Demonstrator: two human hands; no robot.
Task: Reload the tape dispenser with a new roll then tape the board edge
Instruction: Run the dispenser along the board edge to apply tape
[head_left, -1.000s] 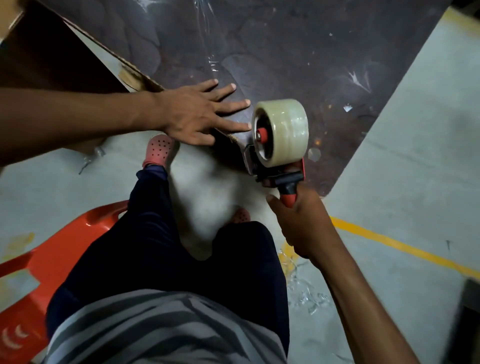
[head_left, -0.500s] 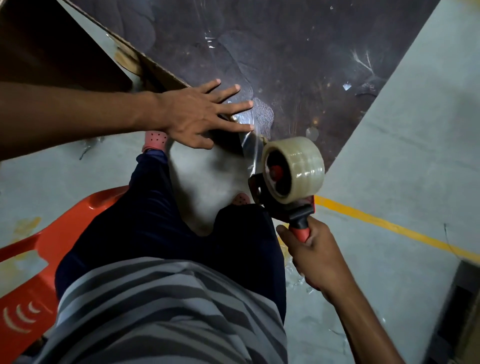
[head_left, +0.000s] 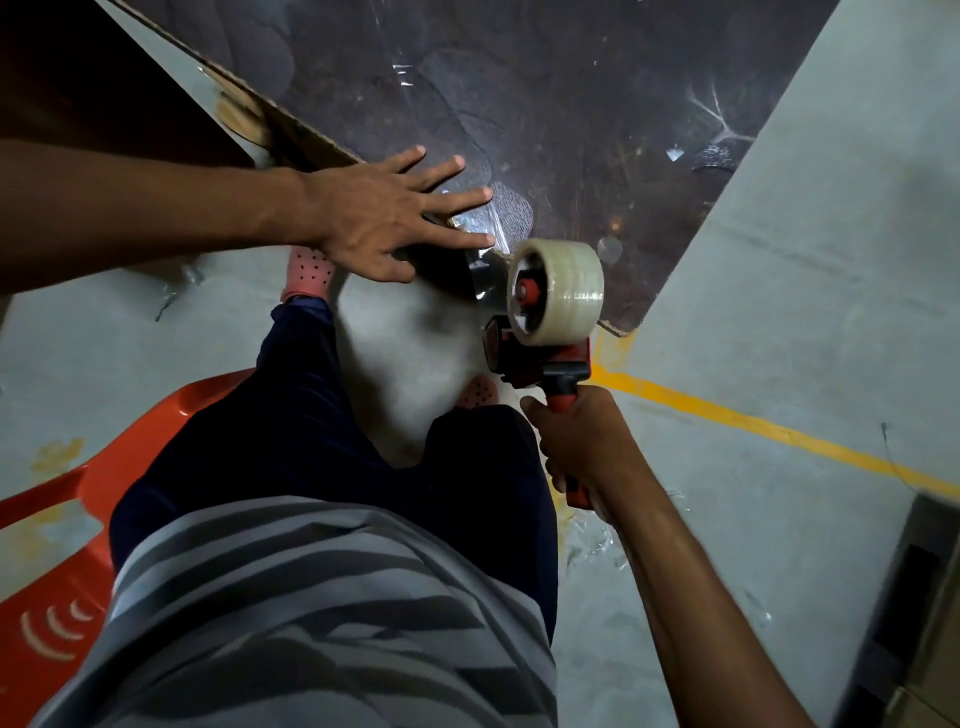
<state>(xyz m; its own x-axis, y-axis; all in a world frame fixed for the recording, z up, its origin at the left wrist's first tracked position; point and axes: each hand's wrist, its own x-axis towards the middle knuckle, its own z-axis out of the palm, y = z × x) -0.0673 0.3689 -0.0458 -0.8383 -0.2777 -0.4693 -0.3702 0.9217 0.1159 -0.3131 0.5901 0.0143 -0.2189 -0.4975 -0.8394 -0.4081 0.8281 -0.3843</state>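
Head view: left hand (head_left: 374, 218) flat, fingers spread, pressing clear tape (head_left: 480, 260) onto dark board (head_left: 571, 130) edge. Right hand (head_left: 587, 441) fisted around red tape dispenser (head_left: 540, 358) handle, tape roll (head_left: 558, 293) loaded, just off board's near edge.

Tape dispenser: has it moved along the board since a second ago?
Yes. The tape dispenser has slid along the board edge toward its near corner, away from the left hand.

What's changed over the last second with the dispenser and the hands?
The tape dispenser, gripped by the right hand, has pulled back off the board toward the person, drawing a clear strip of tape over the edge. The left hand stays flat, fingers spread, pressing the tape down. Grip unchanged.
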